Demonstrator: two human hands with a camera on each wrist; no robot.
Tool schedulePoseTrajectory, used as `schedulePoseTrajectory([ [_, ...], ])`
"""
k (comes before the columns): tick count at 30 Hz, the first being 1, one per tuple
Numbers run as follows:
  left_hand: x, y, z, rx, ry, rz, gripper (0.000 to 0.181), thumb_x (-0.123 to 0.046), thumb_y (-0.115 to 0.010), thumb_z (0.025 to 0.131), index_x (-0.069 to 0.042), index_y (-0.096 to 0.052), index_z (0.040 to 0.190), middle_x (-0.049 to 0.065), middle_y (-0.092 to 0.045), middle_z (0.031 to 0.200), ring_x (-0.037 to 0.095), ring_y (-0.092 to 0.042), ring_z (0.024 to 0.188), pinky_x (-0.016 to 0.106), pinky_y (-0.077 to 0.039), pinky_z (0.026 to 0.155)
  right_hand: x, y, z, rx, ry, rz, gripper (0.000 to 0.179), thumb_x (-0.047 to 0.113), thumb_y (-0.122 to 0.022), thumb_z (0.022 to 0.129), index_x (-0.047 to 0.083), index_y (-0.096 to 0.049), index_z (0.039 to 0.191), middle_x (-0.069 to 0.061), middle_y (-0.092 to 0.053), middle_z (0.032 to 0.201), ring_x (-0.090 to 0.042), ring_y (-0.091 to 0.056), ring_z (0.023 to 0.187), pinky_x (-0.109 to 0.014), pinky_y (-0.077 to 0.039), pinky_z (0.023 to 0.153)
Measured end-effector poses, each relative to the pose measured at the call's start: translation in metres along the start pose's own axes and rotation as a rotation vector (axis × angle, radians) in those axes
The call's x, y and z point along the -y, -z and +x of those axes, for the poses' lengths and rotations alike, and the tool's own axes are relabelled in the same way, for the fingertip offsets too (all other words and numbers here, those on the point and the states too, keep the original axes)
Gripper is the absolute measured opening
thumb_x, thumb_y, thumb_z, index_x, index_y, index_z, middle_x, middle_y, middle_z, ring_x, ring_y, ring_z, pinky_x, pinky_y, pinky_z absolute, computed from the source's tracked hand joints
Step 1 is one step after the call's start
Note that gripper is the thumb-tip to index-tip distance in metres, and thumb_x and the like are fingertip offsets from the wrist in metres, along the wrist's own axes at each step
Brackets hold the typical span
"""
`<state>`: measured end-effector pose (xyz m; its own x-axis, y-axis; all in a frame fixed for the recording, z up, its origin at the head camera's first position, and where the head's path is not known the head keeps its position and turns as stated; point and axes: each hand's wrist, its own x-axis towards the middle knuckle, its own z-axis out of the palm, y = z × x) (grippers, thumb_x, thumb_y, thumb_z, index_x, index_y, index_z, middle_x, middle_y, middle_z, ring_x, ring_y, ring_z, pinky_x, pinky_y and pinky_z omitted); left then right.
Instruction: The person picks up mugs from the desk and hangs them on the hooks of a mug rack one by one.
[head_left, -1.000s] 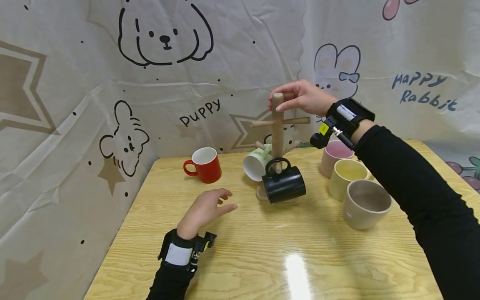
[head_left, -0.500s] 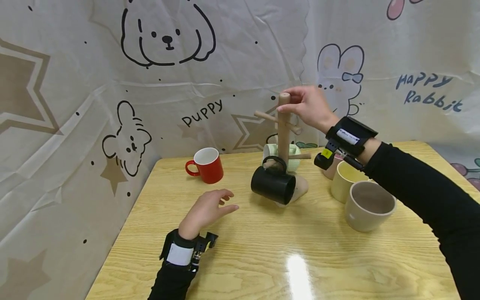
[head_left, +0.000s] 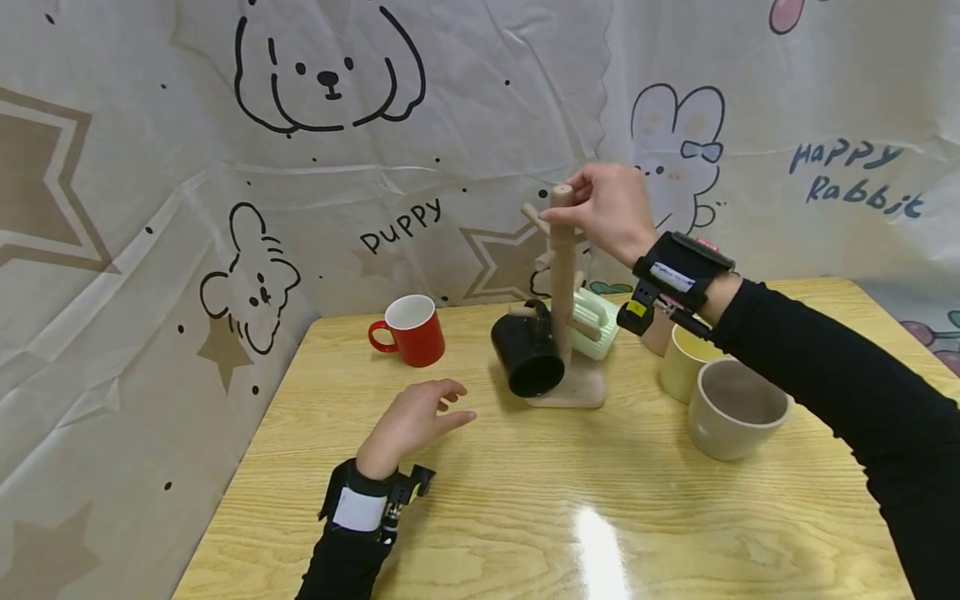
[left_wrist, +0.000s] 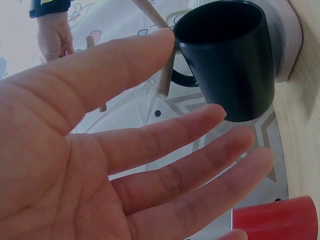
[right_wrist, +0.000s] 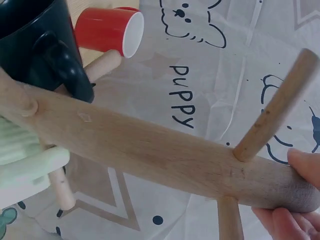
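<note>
At the top of a wooden mug tree (head_left: 562,275), the right hand (head_left: 609,208) pinches the post between thumb and fingers. A black mug (head_left: 525,354) hangs by its handle from a lower peg on the left, its mouth facing down and forward. On the other side hangs a pale green mug (head_left: 597,323), partly hidden by the post. The left hand (head_left: 412,423) holds nothing; its fingers are relaxed above the table, left of the rack. In the left wrist view the black mug (left_wrist: 230,60) appears beyond the fingertips, and it looks apart from them.
A red mug (head_left: 416,332) stands upright at the back left. On the right stand a taupe cup (head_left: 731,421), a yellow mug (head_left: 678,367) and a pink cup (head_left: 657,333) mostly hidden behind the right wrist. A printed cloth (head_left: 480,125) hangs behind the table.
The mug tree has turned under the right hand: the black mug has swung from the front to the left, the green mug from the left round the back to the right. The left hand stays put.
</note>
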<state>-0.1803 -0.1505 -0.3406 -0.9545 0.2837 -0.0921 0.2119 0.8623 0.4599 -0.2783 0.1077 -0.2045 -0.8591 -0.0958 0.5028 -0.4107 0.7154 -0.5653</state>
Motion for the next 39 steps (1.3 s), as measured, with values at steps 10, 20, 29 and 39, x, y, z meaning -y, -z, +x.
schedulePoseTrajectory([
  [10, 0.0, 0.002, -0.001, 0.009, 0.014, -0.002, 0.037, -0.03, -0.067, 0.083, -0.008, -0.061, 0.113, 0.008, -0.065, 0.109, 0.025, -0.061, 0.098, 0.037, -0.051, 0.083, 0.011, -0.005, 0.002, 0.023, -0.055, -0.061, 0.032, 0.026, -0.072, 0.078, 0.001, -0.053, 0.084, -0.015, -0.059, 0.088, -0.026, -0.054, 0.081, -0.029, -0.042, 0.062],
  [20, 0.0, 0.001, -0.002, 0.008, 0.008, 0.002, 0.037, -0.03, -0.066, 0.084, -0.008, -0.062, 0.113, 0.008, -0.065, 0.108, 0.024, -0.061, 0.098, 0.037, -0.051, 0.083, 0.015, -0.007, 0.003, 0.029, -0.057, -0.081, 0.032, 0.025, -0.071, 0.079, 0.004, -0.048, 0.08, -0.009, -0.053, 0.081, -0.024, -0.05, 0.075, -0.029, -0.036, 0.061],
  [29, -0.002, 0.002, -0.002, 0.008, 0.001, 0.004, 0.037, -0.03, -0.067, 0.083, -0.008, -0.062, 0.113, 0.009, -0.065, 0.108, 0.024, -0.061, 0.097, 0.037, -0.051, 0.082, 0.011, -0.005, 0.003, 0.055, -0.019, -0.042, 0.034, 0.027, -0.071, 0.079, 0.002, -0.051, 0.089, -0.012, -0.056, 0.088, -0.025, -0.052, 0.079, -0.029, -0.04, 0.063],
  [39, -0.001, 0.0, -0.001, 0.019, 0.001, 0.012, 0.037, -0.03, -0.066, 0.084, -0.008, -0.062, 0.113, 0.008, -0.065, 0.107, 0.024, -0.06, 0.097, 0.037, -0.05, 0.083, 0.021, 0.026, -0.015, -0.05, 0.169, 0.042, 0.044, 0.027, -0.07, 0.081, -0.001, -0.058, 0.113, -0.016, -0.06, 0.115, -0.028, -0.053, 0.109, -0.039, -0.04, 0.097],
])
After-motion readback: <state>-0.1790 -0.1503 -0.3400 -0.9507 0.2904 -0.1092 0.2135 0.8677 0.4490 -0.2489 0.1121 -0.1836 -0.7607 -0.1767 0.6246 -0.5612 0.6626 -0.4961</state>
